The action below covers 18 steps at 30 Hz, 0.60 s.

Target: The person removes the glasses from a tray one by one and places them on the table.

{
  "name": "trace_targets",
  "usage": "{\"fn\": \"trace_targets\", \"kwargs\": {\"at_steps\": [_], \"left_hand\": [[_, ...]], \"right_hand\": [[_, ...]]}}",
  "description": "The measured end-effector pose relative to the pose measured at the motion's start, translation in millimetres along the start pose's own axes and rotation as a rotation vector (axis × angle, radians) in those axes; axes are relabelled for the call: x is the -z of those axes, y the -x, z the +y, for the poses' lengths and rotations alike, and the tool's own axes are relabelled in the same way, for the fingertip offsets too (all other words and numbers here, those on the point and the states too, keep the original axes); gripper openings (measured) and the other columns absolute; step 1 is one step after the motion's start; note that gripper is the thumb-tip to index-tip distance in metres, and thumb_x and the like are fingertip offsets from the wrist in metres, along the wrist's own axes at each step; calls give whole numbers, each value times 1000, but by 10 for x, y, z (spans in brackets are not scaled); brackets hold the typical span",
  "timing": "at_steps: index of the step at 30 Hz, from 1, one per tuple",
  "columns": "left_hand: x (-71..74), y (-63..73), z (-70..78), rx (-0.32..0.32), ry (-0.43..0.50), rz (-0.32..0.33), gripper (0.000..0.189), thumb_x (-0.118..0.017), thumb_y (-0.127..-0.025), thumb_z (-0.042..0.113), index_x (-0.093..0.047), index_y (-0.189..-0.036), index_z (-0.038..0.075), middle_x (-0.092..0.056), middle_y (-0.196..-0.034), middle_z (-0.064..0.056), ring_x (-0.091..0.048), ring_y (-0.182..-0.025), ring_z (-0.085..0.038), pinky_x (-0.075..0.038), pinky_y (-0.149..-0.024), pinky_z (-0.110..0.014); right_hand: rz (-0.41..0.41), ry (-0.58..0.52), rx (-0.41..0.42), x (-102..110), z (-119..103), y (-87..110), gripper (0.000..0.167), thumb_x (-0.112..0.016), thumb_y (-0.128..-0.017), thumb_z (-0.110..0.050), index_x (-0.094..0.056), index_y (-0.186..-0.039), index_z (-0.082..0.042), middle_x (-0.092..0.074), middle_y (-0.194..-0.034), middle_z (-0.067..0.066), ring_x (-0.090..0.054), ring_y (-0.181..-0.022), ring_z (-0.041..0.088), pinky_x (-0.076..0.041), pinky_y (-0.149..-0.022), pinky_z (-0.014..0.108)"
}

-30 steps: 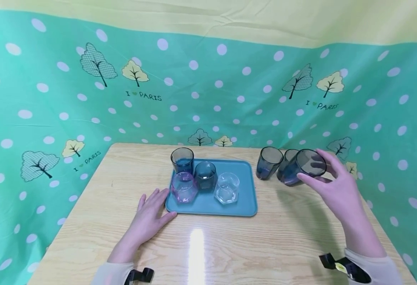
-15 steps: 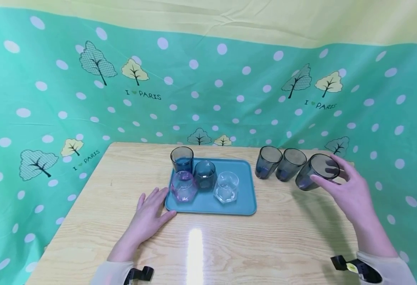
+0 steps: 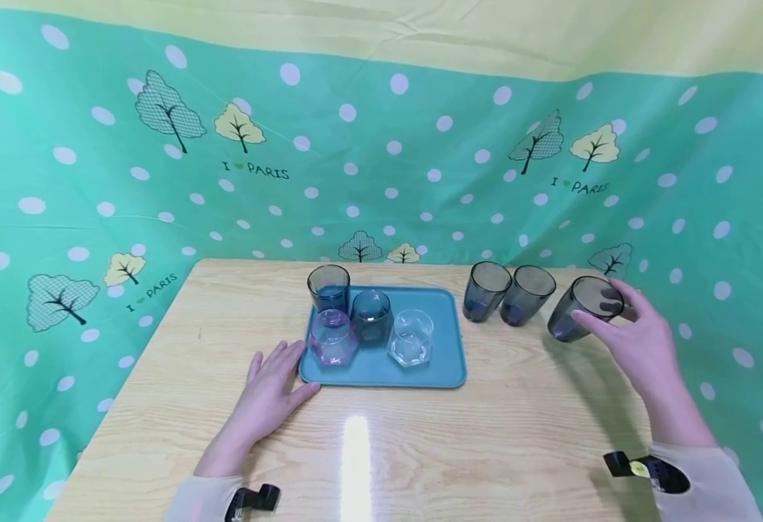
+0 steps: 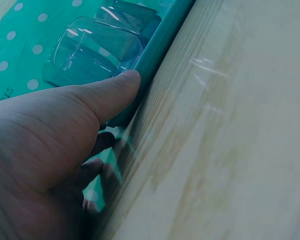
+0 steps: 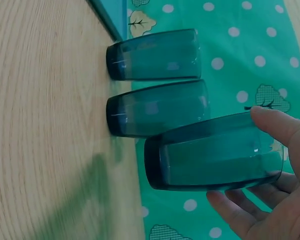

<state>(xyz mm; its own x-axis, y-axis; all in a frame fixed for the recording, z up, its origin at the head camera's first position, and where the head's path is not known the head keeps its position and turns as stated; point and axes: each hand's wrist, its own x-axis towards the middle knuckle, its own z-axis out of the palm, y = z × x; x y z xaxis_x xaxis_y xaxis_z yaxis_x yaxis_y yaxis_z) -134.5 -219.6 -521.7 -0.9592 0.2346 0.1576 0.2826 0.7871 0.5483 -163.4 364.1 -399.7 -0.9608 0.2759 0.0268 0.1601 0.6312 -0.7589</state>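
My right hand (image 3: 642, 333) grips a tall smoky blue-grey glass tumbler (image 3: 580, 312) near its rim, thumb on one side and fingers on the other. In the right wrist view the held tumbler (image 5: 215, 152) tilts slightly, its base off the tabletop. Two matching tumblers, one in the middle (image 3: 527, 296) and one at the left (image 3: 485, 293), stand upright side by side. My left hand (image 3: 267, 395) rests at the near left corner of the blue tray (image 3: 446, 362), fingers extended, thumb on the tray's edge in the left wrist view.
On the tray stand a purple-tinted glass (image 3: 333, 341), a clear glass (image 3: 411, 341), a short blue-grey glass (image 3: 372, 319) and a taller dark glass (image 3: 329, 290) at the back left. A dotted green curtain (image 3: 368, 188) hangs behind the wooden table (image 3: 459, 457).
My right hand has carried its tumbler to the right, away from the two standing ones, so a gap now shows between them. The left hand has stayed at the tray.
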Motion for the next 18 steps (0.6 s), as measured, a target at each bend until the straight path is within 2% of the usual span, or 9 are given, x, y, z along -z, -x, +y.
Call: {"fn": "trace_targets", "kwargs": {"at_steps": [3,5,9,15,18], "left_hand": [[4,-1,-4,5,0,-3,86,-82,-101,40,-44,-166,-2,-47,-168,-23,-30,-162,-49,-2,-130,-73],[3,0,-9,7,1,-6,86,-82,-101,40,-44,-166,-2,-47,-168,-23,-30,-162,-49,-2,-130,-73],[4,0,-12,7,5,-8,86,-82,-101,39,-44,-166,-2,-47,-168,-23,-29,-162,-49,-2,-130,-73],[-10,1,-22,7,6,-9,86,-82,-102,40,-43,-166,-2,-46,-169,-22,-29,-162,-48,-2,-130,-73],[-14,0,-19,7,6,-11,86,-82,-102,39,-43,-166,-2,-46,-169,-22,-29,-162,-48,-1,-130,-73]], "right_hand": [[5,7,-13,-10,32,-48,111,-81,-95,-64,-18,-179,-27,-26,-178,27,-39,-149,61,-44,-104,74],[8,13,-19,-17,58,-85,111,-81,-95,-64,-19,-179,-27,-26,-178,26,-39,-149,60,-48,-99,66],[8,20,-27,-29,111,-155,111,-81,-95,-65,-19,-179,-27,-30,-176,26,-40,-150,58,-47,-94,56],[8,6,-29,-58,178,-240,113,-81,-95,-63,-17,-179,-24,-29,-176,29,-37,-150,59,-43,-108,73],[10,14,-27,-80,213,-273,113,-81,-96,-64,-17,-179,-22,-31,-173,32,-39,-148,60,-44,-105,72]]}}
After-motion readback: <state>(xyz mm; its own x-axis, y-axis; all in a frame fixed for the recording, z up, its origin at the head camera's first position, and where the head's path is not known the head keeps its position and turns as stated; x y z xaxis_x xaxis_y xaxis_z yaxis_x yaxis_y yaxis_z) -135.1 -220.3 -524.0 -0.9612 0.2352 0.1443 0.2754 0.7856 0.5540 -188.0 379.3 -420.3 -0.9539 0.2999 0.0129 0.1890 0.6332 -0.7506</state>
